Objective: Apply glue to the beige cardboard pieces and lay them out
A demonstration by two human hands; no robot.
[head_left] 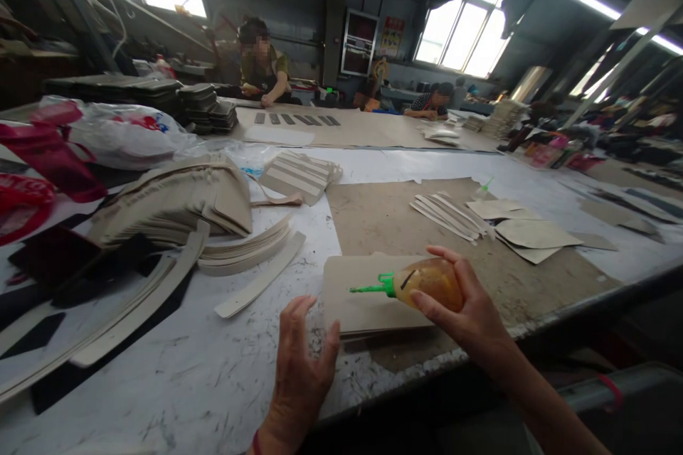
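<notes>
My right hand (469,306) is wrapped round a glue bottle (433,283) of amber liquid with a green nozzle. The bottle lies nearly level, its nozzle pointing left over a beige flat panel (341,306). That panel seems to top a small stack near the table's front edge. At the panel's left edge is my left hand (305,355), thumb and fingers apart and nothing between them; whether it touches the panel I cannot tell. Curved beige strips (261,277) lie on the table to the left of the panel.
A fanned pile of beige pieces (176,199) and a plastic bag (122,131) sit at left. Thin strips (448,217), beige pieces (533,234) and another green-tipped bottle (484,188) lie right of centre. Two people (264,71) work across the table.
</notes>
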